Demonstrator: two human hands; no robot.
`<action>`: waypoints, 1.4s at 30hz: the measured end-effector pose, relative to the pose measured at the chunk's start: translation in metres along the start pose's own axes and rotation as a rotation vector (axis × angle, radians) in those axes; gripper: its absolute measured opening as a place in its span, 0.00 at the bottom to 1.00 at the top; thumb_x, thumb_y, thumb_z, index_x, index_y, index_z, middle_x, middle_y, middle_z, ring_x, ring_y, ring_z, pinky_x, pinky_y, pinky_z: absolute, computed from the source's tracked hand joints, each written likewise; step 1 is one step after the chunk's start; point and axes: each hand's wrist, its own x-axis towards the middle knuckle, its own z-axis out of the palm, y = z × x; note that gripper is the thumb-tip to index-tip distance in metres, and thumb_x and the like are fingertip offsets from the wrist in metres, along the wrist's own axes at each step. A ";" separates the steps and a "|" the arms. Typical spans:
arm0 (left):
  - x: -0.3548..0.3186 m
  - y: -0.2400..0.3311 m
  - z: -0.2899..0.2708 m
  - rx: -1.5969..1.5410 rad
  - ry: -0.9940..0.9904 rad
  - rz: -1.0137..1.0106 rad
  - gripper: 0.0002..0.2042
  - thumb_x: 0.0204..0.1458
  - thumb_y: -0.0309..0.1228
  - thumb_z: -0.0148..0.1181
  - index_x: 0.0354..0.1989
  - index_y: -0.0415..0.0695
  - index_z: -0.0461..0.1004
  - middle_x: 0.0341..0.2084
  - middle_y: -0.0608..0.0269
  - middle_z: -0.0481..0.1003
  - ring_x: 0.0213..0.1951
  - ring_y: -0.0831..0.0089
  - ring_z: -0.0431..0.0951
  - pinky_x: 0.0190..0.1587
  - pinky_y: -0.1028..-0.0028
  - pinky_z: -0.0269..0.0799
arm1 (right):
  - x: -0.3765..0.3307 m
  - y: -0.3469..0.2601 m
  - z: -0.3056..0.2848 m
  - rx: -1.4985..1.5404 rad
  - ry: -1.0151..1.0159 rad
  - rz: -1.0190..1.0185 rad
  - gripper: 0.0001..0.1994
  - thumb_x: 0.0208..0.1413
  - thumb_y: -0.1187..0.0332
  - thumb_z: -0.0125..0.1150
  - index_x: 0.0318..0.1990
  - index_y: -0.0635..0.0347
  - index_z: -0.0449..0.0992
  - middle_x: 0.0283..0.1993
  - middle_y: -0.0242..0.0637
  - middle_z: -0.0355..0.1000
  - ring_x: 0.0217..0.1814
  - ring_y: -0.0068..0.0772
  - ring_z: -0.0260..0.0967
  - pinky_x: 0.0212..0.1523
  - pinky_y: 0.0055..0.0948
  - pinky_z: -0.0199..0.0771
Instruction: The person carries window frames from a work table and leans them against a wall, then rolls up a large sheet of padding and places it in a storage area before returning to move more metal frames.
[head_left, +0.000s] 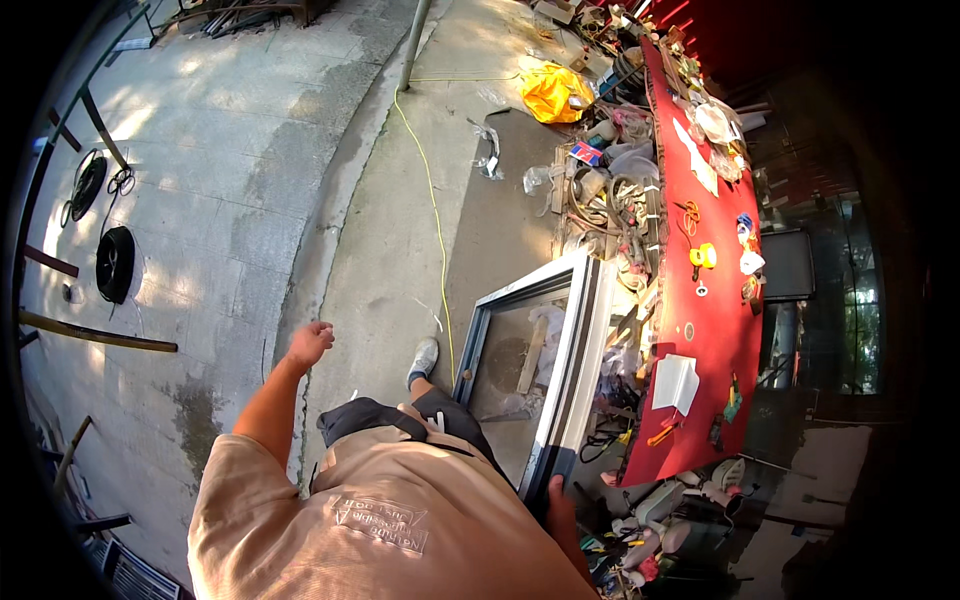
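Observation:
My right hand (558, 503) grips the near edge of a white-framed glass window sash (585, 330), which stands on edge between my body and a red-topped workbench (712, 330). My left hand (309, 343) swings free out to the left over the concrete ground, fingers loosely curled with nothing in them. My right foot in a light shoe (423, 359) steps forward just left of the sash.
A yellow cord (434, 215) runs along the concrete. A yellow bag (556, 93) and piled clutter lie beside the bench. Scissors, tape and papers (676, 382) sit on the red top. Black rings (115, 263) and metal bars lie at left.

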 end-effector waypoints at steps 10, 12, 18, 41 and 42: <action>0.043 0.028 0.048 0.071 -0.044 -0.526 0.16 0.57 0.37 0.55 0.46 0.39 0.77 0.32 0.59 0.80 0.31 0.68 0.79 0.30 0.70 0.73 | 0.228 -0.123 -0.051 0.002 -0.040 -0.084 0.47 0.62 0.30 0.35 0.49 0.80 0.73 0.47 0.63 0.74 0.51 0.53 0.72 0.52 0.44 0.67; 0.074 0.044 0.046 0.061 -0.033 -0.597 0.14 0.57 0.37 0.54 0.44 0.41 0.77 0.32 0.60 0.80 0.30 0.68 0.79 0.28 0.70 0.72 | 0.234 -0.202 -0.046 0.021 -0.051 -0.107 0.47 0.62 0.30 0.35 0.48 0.79 0.74 0.46 0.63 0.74 0.49 0.55 0.72 0.51 0.45 0.67; 0.262 0.137 0.025 -0.055 0.053 -0.603 0.12 0.57 0.36 0.52 0.41 0.41 0.77 0.30 0.59 0.79 0.29 0.68 0.79 0.24 0.68 0.69 | 0.302 -0.377 -0.043 -0.310 0.068 -0.104 0.44 0.62 0.30 0.36 0.48 0.74 0.75 0.46 0.61 0.75 0.47 0.54 0.72 0.49 0.46 0.68; 0.740 0.624 0.039 0.105 0.056 -0.410 0.16 0.52 0.38 0.55 0.38 0.38 0.82 0.28 0.56 0.80 0.28 0.69 0.80 0.29 0.67 0.74 | 0.552 -1.064 -0.044 -0.376 -0.084 -0.187 0.44 0.62 0.30 0.37 0.51 0.72 0.75 0.45 0.57 0.76 0.51 0.51 0.74 0.51 0.42 0.69; 0.747 0.641 0.037 0.135 0.038 -0.445 0.16 0.53 0.38 0.55 0.37 0.38 0.82 0.28 0.57 0.80 0.28 0.69 0.80 0.28 0.68 0.73 | 0.562 -1.092 -0.042 -0.364 -0.086 -0.210 0.43 0.62 0.31 0.37 0.51 0.72 0.75 0.46 0.59 0.76 0.53 0.52 0.73 0.52 0.42 0.68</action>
